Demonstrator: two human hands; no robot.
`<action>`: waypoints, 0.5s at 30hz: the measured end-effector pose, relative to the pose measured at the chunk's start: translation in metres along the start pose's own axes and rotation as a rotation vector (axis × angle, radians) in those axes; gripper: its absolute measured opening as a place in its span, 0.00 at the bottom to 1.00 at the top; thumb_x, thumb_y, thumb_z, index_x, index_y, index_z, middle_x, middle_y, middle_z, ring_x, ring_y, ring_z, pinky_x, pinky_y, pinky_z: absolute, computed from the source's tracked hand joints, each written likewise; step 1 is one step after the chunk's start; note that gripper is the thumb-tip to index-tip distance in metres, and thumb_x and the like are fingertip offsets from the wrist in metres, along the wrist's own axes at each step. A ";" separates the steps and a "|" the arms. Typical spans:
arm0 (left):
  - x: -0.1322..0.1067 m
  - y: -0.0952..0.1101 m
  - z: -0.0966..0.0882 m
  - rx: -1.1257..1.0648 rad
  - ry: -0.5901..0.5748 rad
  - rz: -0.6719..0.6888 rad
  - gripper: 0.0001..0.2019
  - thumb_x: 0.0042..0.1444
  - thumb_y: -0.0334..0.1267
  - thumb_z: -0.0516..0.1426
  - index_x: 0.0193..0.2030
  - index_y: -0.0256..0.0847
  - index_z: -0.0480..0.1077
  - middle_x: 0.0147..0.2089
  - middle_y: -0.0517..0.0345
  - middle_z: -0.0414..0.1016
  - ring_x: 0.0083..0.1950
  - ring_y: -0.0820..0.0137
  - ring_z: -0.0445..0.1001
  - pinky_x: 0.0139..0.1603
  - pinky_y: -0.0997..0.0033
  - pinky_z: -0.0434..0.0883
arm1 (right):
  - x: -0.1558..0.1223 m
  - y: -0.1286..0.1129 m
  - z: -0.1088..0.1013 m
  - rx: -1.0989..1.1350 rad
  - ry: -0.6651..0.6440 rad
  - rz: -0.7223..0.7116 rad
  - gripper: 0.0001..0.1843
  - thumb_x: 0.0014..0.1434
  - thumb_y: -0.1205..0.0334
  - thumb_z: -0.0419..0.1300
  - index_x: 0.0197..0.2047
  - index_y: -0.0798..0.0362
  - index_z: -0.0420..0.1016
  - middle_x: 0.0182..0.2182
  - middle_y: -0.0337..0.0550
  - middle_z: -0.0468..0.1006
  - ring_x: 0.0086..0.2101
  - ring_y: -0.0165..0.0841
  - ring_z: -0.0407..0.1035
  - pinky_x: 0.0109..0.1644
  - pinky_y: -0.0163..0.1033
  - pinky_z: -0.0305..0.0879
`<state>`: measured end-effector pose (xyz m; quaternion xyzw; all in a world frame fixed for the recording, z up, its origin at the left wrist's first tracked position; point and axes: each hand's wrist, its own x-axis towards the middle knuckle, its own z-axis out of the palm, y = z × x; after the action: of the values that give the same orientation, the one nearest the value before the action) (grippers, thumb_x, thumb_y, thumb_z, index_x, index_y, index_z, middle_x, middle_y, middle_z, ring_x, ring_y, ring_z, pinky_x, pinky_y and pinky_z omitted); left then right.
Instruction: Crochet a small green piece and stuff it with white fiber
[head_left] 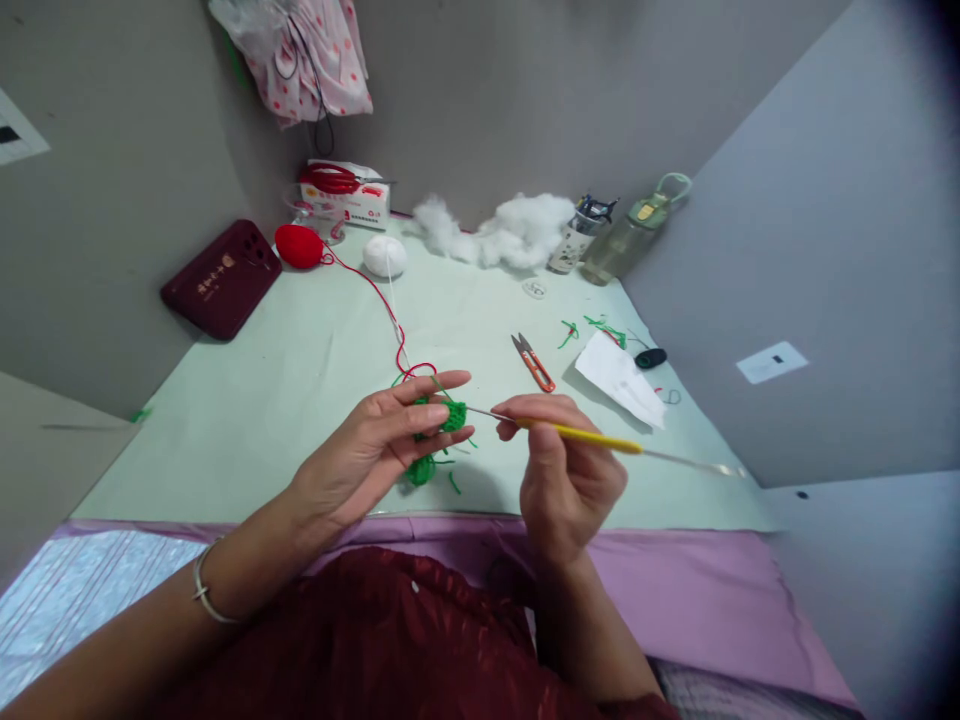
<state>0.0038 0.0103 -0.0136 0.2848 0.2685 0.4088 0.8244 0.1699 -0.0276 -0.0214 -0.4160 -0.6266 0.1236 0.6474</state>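
Observation:
My left hand point(375, 445) pinches a small green crochet piece point(442, 420) between thumb and fingers, above the pale green table point(285, 400). My right hand point(562, 470) grips a yellow-handled crochet hook point(592, 437), whose metal tip reaches into the green piece. A red yarn strand point(375, 290) runs from the work back to a red yarn ball point(298, 246). A white strand leads to a white yarn ball point(385, 256).
Orange-handled snips point(534, 362) lie right of centre, near a white paper point(621, 378) and green yarn scraps point(600, 327). White stuffing point(510, 230), a bottle point(630, 235), a cup of tools point(581, 235), a white box point(346, 195) and a dark red case point(221, 277) line the back.

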 end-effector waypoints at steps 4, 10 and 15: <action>-0.002 -0.001 0.001 0.097 -0.027 0.052 0.18 0.55 0.33 0.70 0.53 0.48 0.83 0.41 0.61 0.79 0.45 0.72 0.76 0.59 0.68 0.72 | 0.005 0.001 0.001 0.151 -0.069 0.137 0.11 0.71 0.63 0.58 0.44 0.48 0.83 0.37 0.43 0.84 0.33 0.32 0.76 0.35 0.40 0.75; -0.002 -0.006 0.005 0.142 0.064 0.141 0.19 0.53 0.34 0.72 0.53 0.48 0.84 0.35 0.63 0.78 0.38 0.78 0.73 0.45 0.80 0.70 | -0.004 0.005 0.005 -0.090 -0.109 -0.063 0.14 0.69 0.70 0.61 0.51 0.45 0.82 0.41 0.43 0.84 0.40 0.33 0.78 0.41 0.40 0.77; 0.002 -0.008 0.002 -0.074 -0.041 -0.037 0.15 0.54 0.33 0.70 0.50 0.41 0.85 0.45 0.54 0.83 0.47 0.70 0.78 0.51 0.73 0.77 | -0.007 0.006 0.003 -0.269 -0.133 -0.258 0.18 0.67 0.73 0.62 0.55 0.45 0.82 0.45 0.47 0.84 0.45 0.37 0.79 0.45 0.43 0.78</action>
<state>0.0106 0.0071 -0.0183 0.2575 0.2416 0.3971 0.8471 0.1682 -0.0272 -0.0309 -0.4058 -0.7269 -0.0181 0.5537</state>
